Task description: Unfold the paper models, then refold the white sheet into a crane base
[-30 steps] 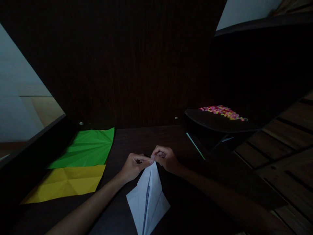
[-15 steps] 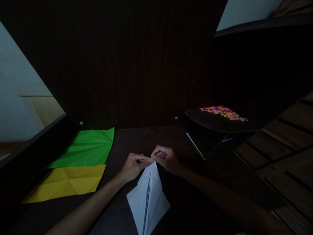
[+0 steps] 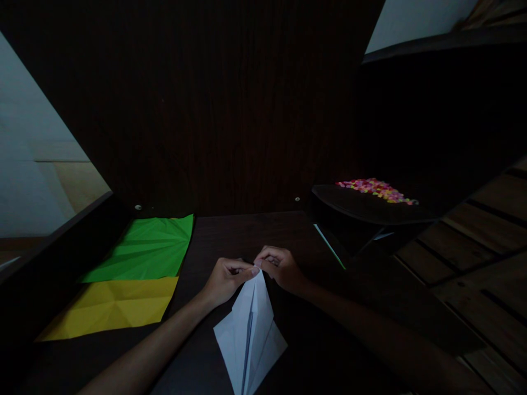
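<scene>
A white folded paper (image 3: 250,332), pointed at its far end, lies on the dark wooden table (image 3: 230,233) in front of me. My left hand (image 3: 224,280) and my right hand (image 3: 280,266) meet at the paper's far tip and both pinch it between thumb and fingertips. The paper's wide flaps spread out toward me, with a dark crease down the middle.
A creased green sheet (image 3: 144,249) and a creased yellow sheet (image 3: 113,307) lie side by side at the table's left. At the right stands a dark tray (image 3: 362,206) holding several small colourful pieces (image 3: 376,188). A dark wooden panel rises behind the table.
</scene>
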The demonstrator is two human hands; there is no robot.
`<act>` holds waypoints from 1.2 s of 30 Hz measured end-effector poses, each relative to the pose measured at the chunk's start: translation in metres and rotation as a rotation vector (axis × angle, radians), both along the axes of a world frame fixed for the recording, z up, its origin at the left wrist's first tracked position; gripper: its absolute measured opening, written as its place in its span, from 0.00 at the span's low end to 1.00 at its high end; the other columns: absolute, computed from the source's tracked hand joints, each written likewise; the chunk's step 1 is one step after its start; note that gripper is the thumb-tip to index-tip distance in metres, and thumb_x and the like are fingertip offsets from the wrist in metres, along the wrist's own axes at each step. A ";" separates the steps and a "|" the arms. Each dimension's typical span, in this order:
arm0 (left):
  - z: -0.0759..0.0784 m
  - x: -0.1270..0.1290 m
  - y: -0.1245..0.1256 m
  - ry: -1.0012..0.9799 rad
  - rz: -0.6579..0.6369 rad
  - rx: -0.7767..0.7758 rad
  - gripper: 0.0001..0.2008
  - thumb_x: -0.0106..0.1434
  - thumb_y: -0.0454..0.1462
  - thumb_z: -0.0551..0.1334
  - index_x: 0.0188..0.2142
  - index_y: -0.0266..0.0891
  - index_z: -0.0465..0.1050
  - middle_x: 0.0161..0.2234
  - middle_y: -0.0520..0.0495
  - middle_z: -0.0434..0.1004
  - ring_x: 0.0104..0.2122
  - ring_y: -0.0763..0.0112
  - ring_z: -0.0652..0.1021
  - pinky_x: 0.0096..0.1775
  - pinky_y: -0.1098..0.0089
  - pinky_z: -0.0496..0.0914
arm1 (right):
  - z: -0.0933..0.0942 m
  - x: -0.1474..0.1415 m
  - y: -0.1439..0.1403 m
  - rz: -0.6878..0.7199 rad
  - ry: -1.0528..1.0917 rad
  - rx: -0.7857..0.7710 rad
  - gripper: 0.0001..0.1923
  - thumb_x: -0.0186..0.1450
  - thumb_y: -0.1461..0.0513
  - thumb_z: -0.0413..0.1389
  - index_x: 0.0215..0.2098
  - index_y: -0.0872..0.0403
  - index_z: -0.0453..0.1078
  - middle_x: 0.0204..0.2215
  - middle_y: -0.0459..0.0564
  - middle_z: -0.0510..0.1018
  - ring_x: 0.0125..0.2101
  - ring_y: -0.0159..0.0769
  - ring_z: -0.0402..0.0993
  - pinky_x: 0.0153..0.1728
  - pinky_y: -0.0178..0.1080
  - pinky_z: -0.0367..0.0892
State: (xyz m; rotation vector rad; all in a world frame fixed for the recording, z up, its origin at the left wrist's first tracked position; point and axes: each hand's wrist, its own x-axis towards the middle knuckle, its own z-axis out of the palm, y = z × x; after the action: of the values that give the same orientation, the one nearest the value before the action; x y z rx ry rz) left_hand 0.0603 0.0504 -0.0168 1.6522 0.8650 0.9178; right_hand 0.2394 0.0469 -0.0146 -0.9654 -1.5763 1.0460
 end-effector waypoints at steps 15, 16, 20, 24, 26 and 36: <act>-0.001 0.002 0.003 -0.088 0.063 -0.025 0.18 0.56 0.50 0.68 0.31 0.35 0.80 0.26 0.47 0.78 0.25 0.70 0.74 0.28 0.72 0.66 | -0.004 0.001 0.002 -0.030 -0.033 0.013 0.06 0.60 0.62 0.57 0.26 0.54 0.73 0.24 0.45 0.73 0.20 0.28 0.64 0.18 0.30 0.55; -0.001 0.002 0.003 -0.084 0.058 -0.025 0.18 0.56 0.50 0.68 0.32 0.35 0.81 0.26 0.47 0.79 0.25 0.70 0.74 0.28 0.72 0.66 | -0.004 0.001 0.002 -0.035 -0.033 0.010 0.06 0.60 0.61 0.57 0.26 0.54 0.73 0.24 0.45 0.73 0.21 0.28 0.64 0.18 0.30 0.55; -0.001 0.003 0.002 -0.062 0.044 -0.020 0.19 0.58 0.50 0.66 0.32 0.35 0.81 0.25 0.47 0.78 0.24 0.70 0.73 0.27 0.72 0.65 | -0.004 0.001 0.001 -0.047 -0.041 0.026 0.07 0.60 0.60 0.58 0.26 0.54 0.73 0.23 0.45 0.73 0.22 0.29 0.66 0.20 0.31 0.58; -0.002 0.003 -0.001 -0.058 0.077 0.009 0.18 0.58 0.50 0.66 0.28 0.35 0.79 0.22 0.49 0.75 0.23 0.72 0.71 0.26 0.74 0.63 | -0.003 0.000 0.000 -0.048 -0.071 0.058 0.07 0.61 0.61 0.57 0.26 0.54 0.72 0.24 0.45 0.73 0.24 0.30 0.67 0.22 0.32 0.59; -0.002 0.003 -0.002 -0.061 0.102 0.027 0.17 0.59 0.49 0.66 0.28 0.35 0.79 0.23 0.49 0.76 0.24 0.71 0.72 0.27 0.74 0.64 | -0.003 0.000 -0.001 -0.034 -0.064 0.034 0.06 0.61 0.60 0.57 0.28 0.54 0.72 0.23 0.44 0.72 0.22 0.29 0.66 0.21 0.31 0.57; -0.006 0.002 0.004 -0.096 0.257 0.059 0.15 0.61 0.47 0.64 0.32 0.36 0.78 0.26 0.50 0.77 0.27 0.70 0.73 0.29 0.73 0.66 | -0.001 0.002 0.002 0.032 -0.112 0.009 0.07 0.60 0.61 0.59 0.25 0.56 0.70 0.24 0.43 0.69 0.22 0.27 0.62 0.23 0.32 0.55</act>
State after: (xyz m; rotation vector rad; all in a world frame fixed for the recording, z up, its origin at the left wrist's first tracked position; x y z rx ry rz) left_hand 0.0622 0.0541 -0.0227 1.5560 1.0070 1.1996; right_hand 0.2414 0.0491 -0.0155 -1.0107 -1.6912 1.0209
